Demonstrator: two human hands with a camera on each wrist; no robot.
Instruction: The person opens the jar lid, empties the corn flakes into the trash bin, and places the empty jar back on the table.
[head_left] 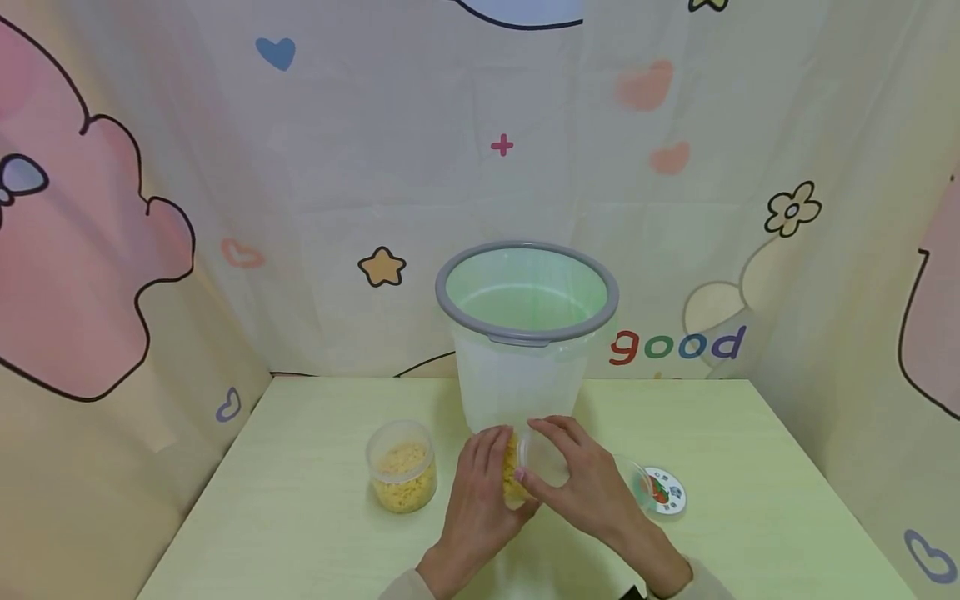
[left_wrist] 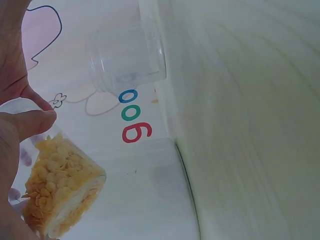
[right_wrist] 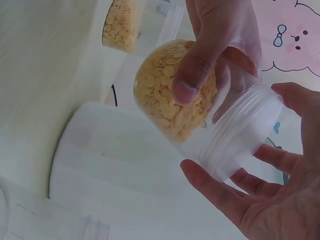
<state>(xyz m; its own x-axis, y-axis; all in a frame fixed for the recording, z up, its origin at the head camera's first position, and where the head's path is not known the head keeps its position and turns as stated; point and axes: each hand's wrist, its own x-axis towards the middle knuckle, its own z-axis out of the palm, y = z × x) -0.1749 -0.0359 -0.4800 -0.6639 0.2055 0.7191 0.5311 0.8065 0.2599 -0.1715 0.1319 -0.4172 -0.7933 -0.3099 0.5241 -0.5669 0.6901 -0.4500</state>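
My left hand (head_left: 480, 483) grips the body of a clear plastic jar (right_wrist: 192, 150) part-filled with yellow flakes (right_wrist: 167, 80). The jar is tilted, its top pointing toward my right hand (head_left: 588, 483). In the right wrist view, that hand's fingertips and thumb hold the rim of the jar's whitish translucent screw lid (right_wrist: 245, 132). The lid sits on the jar mouth. To the left on the table stands a second clear jar (head_left: 403, 492), upright, with similar yellow flakes inside.
Behind my hands stands a tall whitish bin (head_left: 517, 379) with a grey rim. Partly hidden behind my right hand is a clear jar (left_wrist: 130, 55), beside a round white disc (head_left: 667, 490) with a red picture. A printed curtain surrounds the pale table (head_left: 750, 517).
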